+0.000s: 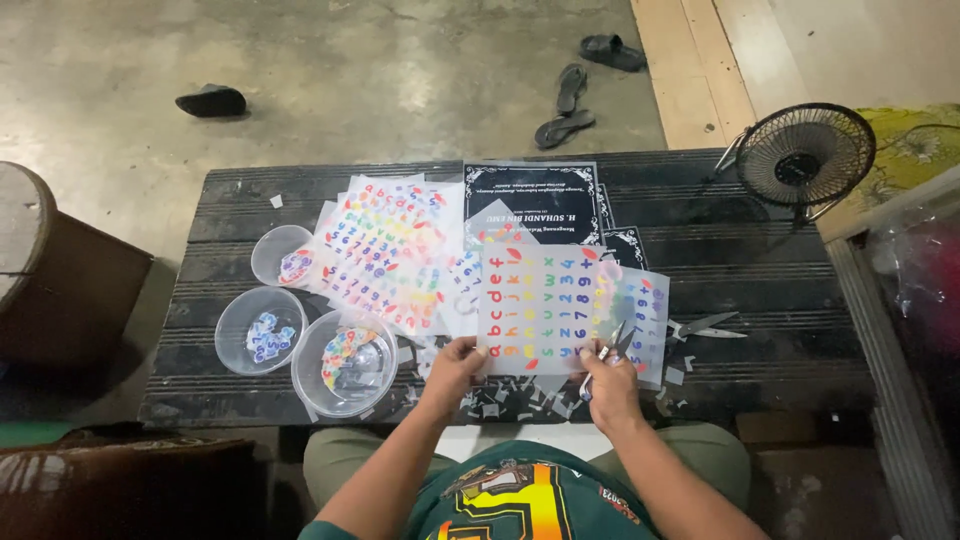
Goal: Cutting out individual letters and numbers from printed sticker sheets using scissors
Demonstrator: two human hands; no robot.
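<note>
Left hand gripping sticker sheet; right hand closed on scissors. Cut pieces filling bowls left of grip; sheet uncut

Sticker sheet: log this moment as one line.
left hand: grips sticker sheet bottom edge | right hand: holds scissors at sheet | bowls: left, cut stickers inside | spare scissors: on table
</note>
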